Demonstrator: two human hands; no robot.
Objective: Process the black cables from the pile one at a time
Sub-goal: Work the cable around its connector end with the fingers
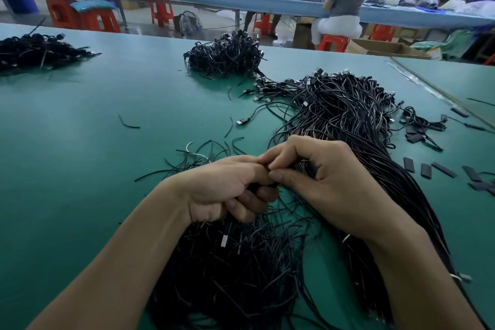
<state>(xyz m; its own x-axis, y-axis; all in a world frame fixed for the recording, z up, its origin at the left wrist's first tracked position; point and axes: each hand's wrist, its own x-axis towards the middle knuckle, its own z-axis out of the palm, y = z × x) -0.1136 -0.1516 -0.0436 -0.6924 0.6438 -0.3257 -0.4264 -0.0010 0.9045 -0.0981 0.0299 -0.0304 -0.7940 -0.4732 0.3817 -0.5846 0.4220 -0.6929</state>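
**Black cables, main pile** (348, 120): on the green counter (80, 142), at 1 o'clock of the hands. Strands trail down under the right wrist, probably so single ends pull free.

**Second heap** (235, 262): at 6 o'clock, loose ends uppermost.

**Left hand** (227, 187): lower fingers curled round several strands. Thumb and forefinger pinch at the tip, seemingly to steady the work.

**Right hand** (329, 182): thumb and forefinger pinch a cable end, meeting the left fingertips.

**Black sleeve pieces** (426, 170): at 3 o'clock, within reach.

**Not legible:** the item between the fingertips is covered. Whether a sleeve is on it cannot be told.
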